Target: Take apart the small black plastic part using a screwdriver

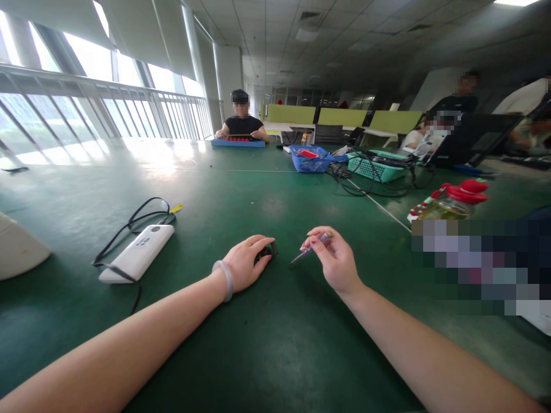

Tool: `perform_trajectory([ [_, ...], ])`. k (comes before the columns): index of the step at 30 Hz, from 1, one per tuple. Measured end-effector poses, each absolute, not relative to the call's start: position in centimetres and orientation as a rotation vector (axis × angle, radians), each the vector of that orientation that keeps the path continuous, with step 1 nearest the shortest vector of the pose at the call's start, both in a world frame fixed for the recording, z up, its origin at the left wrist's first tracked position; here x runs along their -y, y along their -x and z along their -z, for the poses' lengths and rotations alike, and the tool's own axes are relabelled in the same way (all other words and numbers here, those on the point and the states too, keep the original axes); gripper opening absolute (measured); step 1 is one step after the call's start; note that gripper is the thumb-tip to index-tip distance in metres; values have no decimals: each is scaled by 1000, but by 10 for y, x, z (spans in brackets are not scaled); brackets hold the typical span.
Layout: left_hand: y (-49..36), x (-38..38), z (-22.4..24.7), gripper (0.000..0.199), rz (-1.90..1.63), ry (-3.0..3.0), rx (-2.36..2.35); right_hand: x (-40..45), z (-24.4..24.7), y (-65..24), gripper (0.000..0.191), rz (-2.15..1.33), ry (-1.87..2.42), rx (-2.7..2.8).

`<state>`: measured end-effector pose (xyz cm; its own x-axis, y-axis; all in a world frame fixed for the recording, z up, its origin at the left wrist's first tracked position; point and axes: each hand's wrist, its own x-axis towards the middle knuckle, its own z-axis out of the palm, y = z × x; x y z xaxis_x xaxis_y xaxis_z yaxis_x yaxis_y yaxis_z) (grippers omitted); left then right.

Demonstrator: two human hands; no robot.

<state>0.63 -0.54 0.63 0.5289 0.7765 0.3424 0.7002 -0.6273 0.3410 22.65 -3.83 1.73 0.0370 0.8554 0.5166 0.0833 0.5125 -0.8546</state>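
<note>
Both forearms (129,344) reach over the table (275,361); my left hand (244,263) grips the block (267,251), best kept steady. Right of the block, my right hand (338,261) pinches the screwdriver (305,251), tip apart from it; a light, straight approach suits.

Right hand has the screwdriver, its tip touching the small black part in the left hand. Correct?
No: in the head view, the screwdriver has its tip apart from the small black part, green tabletop showing between. The right hand does hold the screwdriver, the left hand the part.
</note>
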Motion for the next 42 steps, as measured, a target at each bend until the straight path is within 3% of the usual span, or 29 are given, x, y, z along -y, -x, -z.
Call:
perform_trajectory([
  [17,2,-3,-1,49,-594,-2486,-1357,47,-25,-221,10,-734,811,1558],
  [24,4,-7,2,40,-601,-2479,-1269,55,-23,-213,12,-498,761,1933],
  [42,2,-5,2,42,-571,-2501,-1238,62,-31,-210,17,-166,490,2240],
])
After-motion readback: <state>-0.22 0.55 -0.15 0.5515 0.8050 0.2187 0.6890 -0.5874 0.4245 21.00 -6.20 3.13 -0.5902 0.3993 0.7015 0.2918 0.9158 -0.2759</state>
